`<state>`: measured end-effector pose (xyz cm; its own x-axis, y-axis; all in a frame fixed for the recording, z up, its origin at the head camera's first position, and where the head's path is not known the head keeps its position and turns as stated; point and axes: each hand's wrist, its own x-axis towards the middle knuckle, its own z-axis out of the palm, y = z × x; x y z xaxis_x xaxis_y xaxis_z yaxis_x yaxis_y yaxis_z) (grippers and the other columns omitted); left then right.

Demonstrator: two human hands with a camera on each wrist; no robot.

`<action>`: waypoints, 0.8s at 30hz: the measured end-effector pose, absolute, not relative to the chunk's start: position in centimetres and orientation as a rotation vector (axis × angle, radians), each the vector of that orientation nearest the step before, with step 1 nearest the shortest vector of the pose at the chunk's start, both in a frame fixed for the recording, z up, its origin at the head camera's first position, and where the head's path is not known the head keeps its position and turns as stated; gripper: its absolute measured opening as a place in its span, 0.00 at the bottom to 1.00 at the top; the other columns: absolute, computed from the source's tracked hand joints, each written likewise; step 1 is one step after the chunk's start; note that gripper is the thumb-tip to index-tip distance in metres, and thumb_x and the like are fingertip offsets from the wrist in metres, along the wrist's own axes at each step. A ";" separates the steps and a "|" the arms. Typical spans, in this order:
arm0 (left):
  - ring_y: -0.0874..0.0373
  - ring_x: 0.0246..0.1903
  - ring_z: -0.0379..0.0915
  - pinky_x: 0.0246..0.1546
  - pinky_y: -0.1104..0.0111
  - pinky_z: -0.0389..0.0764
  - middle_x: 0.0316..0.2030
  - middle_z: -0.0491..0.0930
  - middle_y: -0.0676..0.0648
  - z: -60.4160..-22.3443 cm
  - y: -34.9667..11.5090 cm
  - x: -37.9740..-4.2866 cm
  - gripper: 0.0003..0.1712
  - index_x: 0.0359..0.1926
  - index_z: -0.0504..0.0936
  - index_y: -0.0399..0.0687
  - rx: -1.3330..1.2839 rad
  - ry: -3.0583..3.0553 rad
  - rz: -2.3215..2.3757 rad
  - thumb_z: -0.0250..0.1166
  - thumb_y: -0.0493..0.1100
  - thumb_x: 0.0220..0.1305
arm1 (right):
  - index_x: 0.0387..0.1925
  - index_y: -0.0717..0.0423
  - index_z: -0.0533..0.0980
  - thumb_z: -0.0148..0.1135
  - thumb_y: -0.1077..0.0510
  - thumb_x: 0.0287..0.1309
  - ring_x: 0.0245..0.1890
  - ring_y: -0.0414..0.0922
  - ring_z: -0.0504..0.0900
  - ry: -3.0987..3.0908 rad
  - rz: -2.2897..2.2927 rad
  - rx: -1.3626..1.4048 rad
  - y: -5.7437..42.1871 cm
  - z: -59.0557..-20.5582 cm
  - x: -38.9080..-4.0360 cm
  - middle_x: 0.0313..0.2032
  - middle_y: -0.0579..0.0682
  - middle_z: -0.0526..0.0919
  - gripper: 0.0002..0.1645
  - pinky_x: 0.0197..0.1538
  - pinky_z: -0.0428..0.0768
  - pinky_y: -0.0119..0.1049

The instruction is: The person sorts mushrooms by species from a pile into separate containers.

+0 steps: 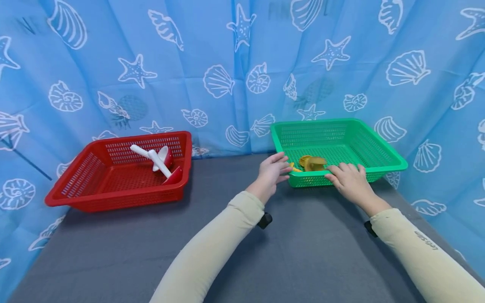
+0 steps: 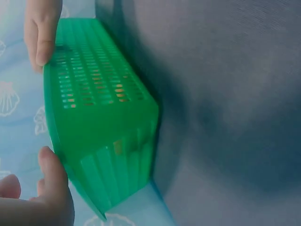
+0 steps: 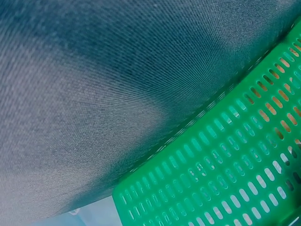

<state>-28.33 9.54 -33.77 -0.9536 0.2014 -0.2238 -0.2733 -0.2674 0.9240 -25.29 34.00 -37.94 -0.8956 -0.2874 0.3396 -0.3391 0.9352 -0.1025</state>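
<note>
A green plastic basket (image 1: 386, 162) with slotted walls stands at the back right. My left hand (image 1: 269, 174) is at its near left corner, fingers spread and fairly straight by the rim. The left wrist view shows that thumb (image 2: 52, 172) beside the rim. My right hand (image 1: 350, 183) holds the near rim, with fingers over the edge and the thumb outside. Mustard-yellow rounded pieces (image 1: 313, 163) lie inside by the near wall; their kind is unclear. In the right wrist view, the slotted wall (image 3: 207, 165) shows but my right hand does not.
A red plastic basket (image 1: 125, 195) stands at the back left. Two red-and-white spoons (image 1: 161, 164) lie in its right part. Grey cloth (image 1: 242, 227) covers the table, and a blue shell-print curtain (image 1: 227, 84) hangs behind it.
</note>
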 end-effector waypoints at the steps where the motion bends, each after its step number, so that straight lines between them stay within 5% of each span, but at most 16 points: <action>1: 0.49 0.52 0.78 0.49 0.60 0.79 0.59 0.76 0.46 -33.9 9.1 -28.3 0.25 0.66 0.71 0.45 -0.084 1.691 2.282 0.57 0.32 0.69 | 0.56 0.61 0.73 0.53 0.54 0.70 0.48 0.66 0.71 -2.770 0.226 0.460 34.0 -37.9 -25.3 0.45 0.65 0.76 0.19 0.55 0.53 0.72; 14: 0.46 0.56 0.75 0.54 0.57 0.76 0.62 0.73 0.43 -34.3 2.0 -26.5 0.26 0.70 0.66 0.46 -0.044 1.759 2.210 0.54 0.39 0.73 | 0.58 0.63 0.72 0.50 0.52 0.72 0.48 0.65 0.72 -2.849 0.226 0.472 35.2 -37.6 -26.3 0.46 0.65 0.76 0.22 0.55 0.55 0.72; 24: 0.45 0.61 0.68 0.62 0.54 0.68 0.66 0.68 0.41 -32.5 -4.7 -25.7 0.29 0.72 0.61 0.45 0.008 1.928 2.063 0.53 0.44 0.74 | 0.65 0.69 0.64 0.47 0.49 0.74 0.62 0.72 0.58 -2.918 0.342 0.499 36.8 -35.2 -26.0 0.60 0.73 0.66 0.31 0.58 0.54 0.71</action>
